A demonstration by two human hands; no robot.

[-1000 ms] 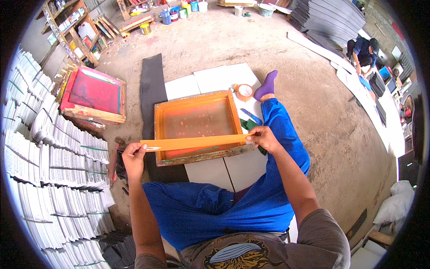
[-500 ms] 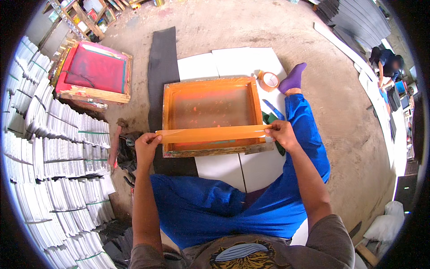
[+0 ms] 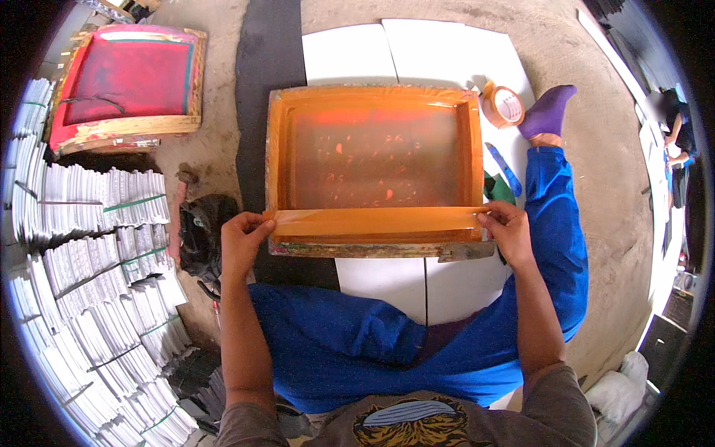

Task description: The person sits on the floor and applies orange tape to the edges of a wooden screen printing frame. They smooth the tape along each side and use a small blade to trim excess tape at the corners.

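Keep the strip of brown tape (image 3: 376,220) taut and level between your two hands as you bring it onto the near rail of the orange screen frame (image 3: 372,160); judging from how it lies, the tidy way is to line its long edge with the inner edge of the rail, set one end first, then smooth toward the other so no crease or bubble forms where the tape meets the mesh. Your left hand (image 3: 240,242) pinches the left end of the strip at the frame's near left corner, the fingers (image 3: 257,223) clenched on the tape; your right hand (image 3: 509,231) pinches the right end at the near right corner, its fingers (image 3: 488,214) likewise closed on it. The strip spans the whole width of the frame between those two grips, lying along the near rail, though whether it is already stuck down or just above the wood cannot be told. The frame rests on white sheets (image 3: 387,52) on the floor, between your legs. The tape roll (image 3: 503,104) sits just beyond the frame's far right corner, near your purple sock (image 3: 549,110).
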